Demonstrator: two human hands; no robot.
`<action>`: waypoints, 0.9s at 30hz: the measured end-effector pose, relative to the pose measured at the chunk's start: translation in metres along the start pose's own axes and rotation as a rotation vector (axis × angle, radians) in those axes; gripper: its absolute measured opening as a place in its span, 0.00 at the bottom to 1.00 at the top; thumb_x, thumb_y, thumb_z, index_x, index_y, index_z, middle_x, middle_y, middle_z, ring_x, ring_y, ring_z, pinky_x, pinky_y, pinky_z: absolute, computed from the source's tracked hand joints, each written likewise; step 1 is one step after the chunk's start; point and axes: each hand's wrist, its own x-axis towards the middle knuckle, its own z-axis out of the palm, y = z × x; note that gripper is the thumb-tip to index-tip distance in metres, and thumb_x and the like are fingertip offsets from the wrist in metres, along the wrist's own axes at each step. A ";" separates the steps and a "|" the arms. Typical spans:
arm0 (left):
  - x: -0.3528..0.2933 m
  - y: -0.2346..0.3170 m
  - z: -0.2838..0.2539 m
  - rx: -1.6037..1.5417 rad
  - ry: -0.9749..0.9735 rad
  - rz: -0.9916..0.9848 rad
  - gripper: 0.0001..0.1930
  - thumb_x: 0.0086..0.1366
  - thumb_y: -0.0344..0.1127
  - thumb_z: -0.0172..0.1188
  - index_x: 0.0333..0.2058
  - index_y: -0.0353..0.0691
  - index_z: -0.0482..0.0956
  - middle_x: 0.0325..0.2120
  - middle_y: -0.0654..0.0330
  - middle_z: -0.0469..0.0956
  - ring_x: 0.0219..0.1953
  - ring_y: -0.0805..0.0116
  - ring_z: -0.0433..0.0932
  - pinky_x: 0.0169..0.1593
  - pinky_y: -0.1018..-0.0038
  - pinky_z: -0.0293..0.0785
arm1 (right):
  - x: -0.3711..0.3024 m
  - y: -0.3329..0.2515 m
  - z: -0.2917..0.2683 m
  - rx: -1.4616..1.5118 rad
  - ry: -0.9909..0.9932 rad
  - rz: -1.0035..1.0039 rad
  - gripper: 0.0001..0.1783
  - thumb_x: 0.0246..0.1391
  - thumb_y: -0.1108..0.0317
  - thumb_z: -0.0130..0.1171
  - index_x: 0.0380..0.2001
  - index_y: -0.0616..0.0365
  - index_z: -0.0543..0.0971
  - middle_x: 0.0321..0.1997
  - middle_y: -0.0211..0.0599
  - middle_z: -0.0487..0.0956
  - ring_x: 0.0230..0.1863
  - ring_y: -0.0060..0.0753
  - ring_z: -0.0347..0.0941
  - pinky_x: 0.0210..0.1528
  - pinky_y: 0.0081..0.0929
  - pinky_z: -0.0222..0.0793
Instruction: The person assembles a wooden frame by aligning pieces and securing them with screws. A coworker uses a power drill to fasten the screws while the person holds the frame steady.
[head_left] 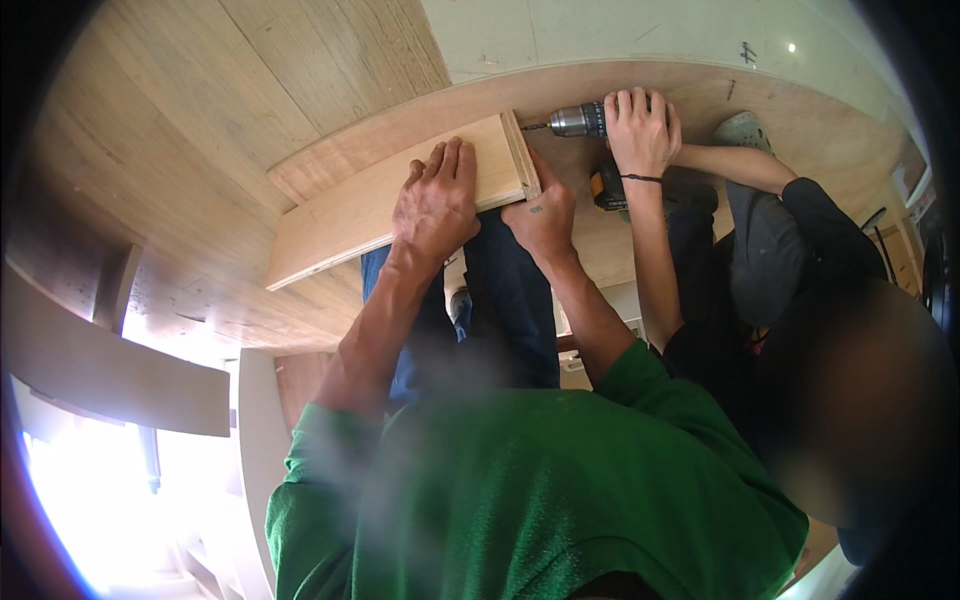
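Fingers (464, 165) flat on board (345, 215) (left hand (437, 205)), curled round its end (right hand (545, 218)); drill bit (538, 126) at twelve o'clock could gash them if board shifts.

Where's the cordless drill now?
In the head view, the cordless drill is right of top centre, in the co-worker's hands, right of the plywood panel.

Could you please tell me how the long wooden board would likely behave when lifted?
The board is probably stiff, as it looks flat and layered. Being long, it might tip if held only at the right hand's end.
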 end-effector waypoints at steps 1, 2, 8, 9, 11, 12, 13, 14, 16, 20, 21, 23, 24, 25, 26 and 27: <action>0.000 0.000 0.000 0.000 -0.003 -0.003 0.37 0.53 0.22 0.69 0.64 0.24 0.71 0.66 0.35 0.78 0.70 0.40 0.79 0.69 0.42 0.77 | 0.000 0.000 0.000 -0.005 -0.001 -0.002 0.37 0.47 0.77 0.74 0.65 0.62 0.81 0.51 0.58 0.89 0.51 0.63 0.89 0.51 0.45 0.86; 0.000 0.000 0.000 -0.001 -0.007 -0.005 0.37 0.53 0.22 0.69 0.64 0.24 0.71 0.66 0.35 0.78 0.70 0.40 0.79 0.69 0.42 0.77 | 0.000 0.000 0.000 -0.010 -0.003 -0.004 0.37 0.47 0.77 0.74 0.65 0.62 0.81 0.51 0.58 0.89 0.51 0.63 0.89 0.51 0.45 0.86; 0.001 0.001 -0.001 0.008 -0.001 -0.003 0.37 0.54 0.23 0.68 0.65 0.24 0.71 0.66 0.35 0.78 0.70 0.40 0.79 0.68 0.42 0.77 | 0.000 0.000 -0.001 -0.018 -0.002 -0.001 0.37 0.47 0.77 0.74 0.65 0.62 0.81 0.52 0.58 0.89 0.52 0.63 0.88 0.52 0.45 0.86; 0.001 0.002 -0.002 0.008 0.004 0.001 0.37 0.54 0.23 0.68 0.65 0.24 0.71 0.66 0.35 0.78 0.70 0.40 0.79 0.68 0.42 0.77 | 0.000 0.000 -0.002 -0.018 -0.003 0.000 0.37 0.47 0.77 0.74 0.65 0.62 0.81 0.52 0.58 0.89 0.52 0.63 0.88 0.52 0.45 0.86; 0.001 0.002 -0.003 0.018 0.005 0.002 0.37 0.53 0.23 0.68 0.65 0.24 0.71 0.66 0.35 0.78 0.69 0.40 0.79 0.68 0.43 0.77 | 0.001 0.000 -0.002 -0.012 0.002 -0.012 0.37 0.48 0.77 0.74 0.65 0.62 0.81 0.52 0.59 0.89 0.52 0.63 0.88 0.52 0.45 0.86; 0.001 0.003 -0.003 0.023 0.006 0.003 0.37 0.53 0.23 0.68 0.65 0.24 0.71 0.66 0.35 0.78 0.69 0.40 0.79 0.68 0.43 0.77 | 0.001 0.000 -0.002 -0.009 0.004 -0.018 0.37 0.48 0.77 0.73 0.66 0.62 0.81 0.53 0.59 0.89 0.52 0.63 0.88 0.52 0.46 0.86; 0.001 0.003 -0.004 0.021 0.009 0.003 0.37 0.53 0.23 0.68 0.64 0.24 0.71 0.65 0.35 0.78 0.69 0.40 0.79 0.68 0.43 0.77 | 0.001 0.000 -0.003 -0.007 0.002 -0.017 0.37 0.48 0.77 0.73 0.66 0.62 0.81 0.53 0.59 0.89 0.52 0.63 0.88 0.52 0.46 0.86; 0.002 0.004 -0.004 0.019 0.012 0.003 0.37 0.53 0.23 0.68 0.64 0.24 0.71 0.65 0.35 0.78 0.69 0.40 0.79 0.68 0.43 0.77 | 0.001 -0.001 -0.003 -0.005 -0.001 -0.016 0.37 0.47 0.77 0.73 0.66 0.63 0.81 0.53 0.59 0.89 0.52 0.63 0.88 0.53 0.46 0.86; 0.002 0.004 -0.005 0.016 0.015 0.005 0.37 0.52 0.22 0.68 0.64 0.24 0.72 0.65 0.35 0.79 0.69 0.40 0.80 0.68 0.43 0.77 | 0.002 -0.002 -0.003 -0.011 0.000 -0.014 0.37 0.47 0.77 0.73 0.65 0.62 0.81 0.53 0.59 0.89 0.52 0.63 0.88 0.53 0.46 0.86; 0.002 0.003 -0.003 0.005 0.025 0.014 0.36 0.51 0.21 0.69 0.62 0.24 0.73 0.64 0.35 0.79 0.68 0.40 0.80 0.67 0.44 0.78 | 0.002 -0.004 -0.003 -0.021 0.010 0.025 0.35 0.48 0.80 0.71 0.63 0.62 0.83 0.50 0.58 0.90 0.52 0.56 0.90 0.53 0.41 0.86; 0.002 0.002 -0.003 0.000 0.031 0.018 0.36 0.51 0.21 0.69 0.61 0.24 0.73 0.64 0.35 0.79 0.68 0.40 0.80 0.66 0.44 0.78 | 0.002 -0.005 -0.003 -0.018 0.013 0.042 0.34 0.48 0.82 0.70 0.63 0.62 0.84 0.49 0.58 0.90 0.53 0.53 0.91 0.53 0.39 0.86; 0.002 0.001 -0.002 0.031 0.011 -0.001 0.44 0.46 0.23 0.75 0.65 0.28 0.72 0.67 0.39 0.78 0.70 0.43 0.79 0.68 0.47 0.78 | 0.001 -0.007 -0.003 -0.020 0.019 0.032 0.33 0.48 0.81 0.70 0.62 0.61 0.85 0.49 0.58 0.90 0.53 0.54 0.91 0.53 0.40 0.85; 0.001 0.001 -0.002 0.046 -0.001 -0.011 0.48 0.43 0.23 0.79 0.67 0.30 0.71 0.68 0.41 0.78 0.71 0.44 0.78 0.68 0.48 0.78 | 0.001 -0.007 -0.003 -0.020 0.026 0.029 0.33 0.49 0.81 0.70 0.62 0.60 0.85 0.49 0.59 0.90 0.53 0.54 0.91 0.53 0.40 0.85; 0.001 0.001 -0.002 0.029 0.010 0.000 0.43 0.45 0.23 0.75 0.65 0.28 0.72 0.66 0.39 0.78 0.70 0.43 0.79 0.67 0.47 0.78 | 0.000 -0.008 -0.003 -0.020 0.019 0.041 0.32 0.49 0.81 0.70 0.62 0.60 0.85 0.49 0.58 0.90 0.53 0.55 0.91 0.53 0.40 0.85; 0.001 0.001 -0.002 0.015 0.025 0.011 0.39 0.48 0.22 0.72 0.63 0.26 0.73 0.65 0.38 0.79 0.68 0.42 0.80 0.66 0.46 0.78 | 0.000 -0.009 -0.003 -0.019 0.020 0.051 0.32 0.49 0.81 0.69 0.61 0.60 0.86 0.48 0.58 0.90 0.53 0.55 0.91 0.53 0.40 0.85; 0.001 0.001 -0.003 0.006 0.029 0.020 0.35 0.51 0.21 0.68 0.61 0.24 0.74 0.63 0.36 0.80 0.67 0.41 0.81 0.65 0.45 0.79 | 0.000 -0.010 -0.002 -0.014 0.023 0.047 0.32 0.49 0.80 0.69 0.61 0.59 0.86 0.48 0.58 0.90 0.52 0.55 0.91 0.53 0.40 0.85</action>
